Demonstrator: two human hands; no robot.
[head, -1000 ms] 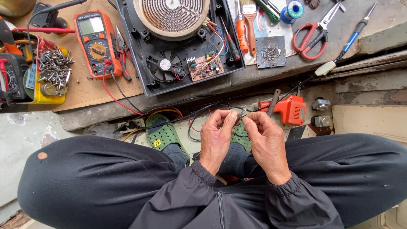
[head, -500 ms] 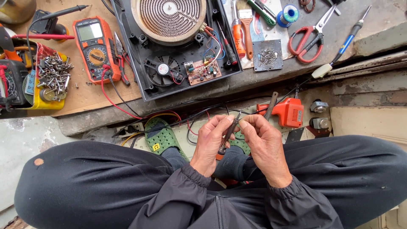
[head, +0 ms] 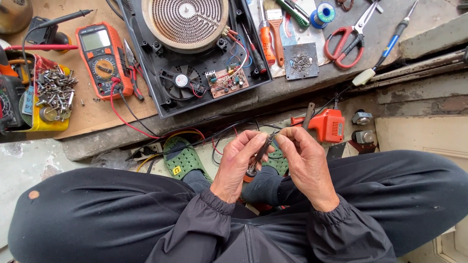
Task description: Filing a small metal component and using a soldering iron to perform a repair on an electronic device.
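A slim dark tool (head: 259, 157), likely a small screwdriver or probe with a reddish butt end at its lower tip, sits just below the middle of the frame, slanting from lower left to upper right. The left hand (head: 239, 165) is closed around its lower shaft, fingers curled over it and the butt end poking out beneath the palm. The right hand (head: 306, 163) meets it from the right, thumb and fingertips pinched together at the tool's upper end; whether they grip the tip itself or some tiny part against it cannot be told. The two hands touch over the person's lap, probably held close to the body for steadiness and a good look at fine work.

Below them spread the crossed legs in dark trousers (head: 97, 219); a green sandal (head: 184, 158) shows just left of the hands. Just right of and above the hands lies an orange power tool (head: 327, 124) among black and red wires.

On the raised slab across the top of the frame, everything lies within arm's reach: an opened cooktop (head: 195, 44) with its spiral coil, fan and small circuit board bared in the upper middle, an orange meter (head: 103, 58) to its left, a yellow tray of screws (head: 51, 97) at the far left, and red scissors (head: 348, 39) at the upper right.
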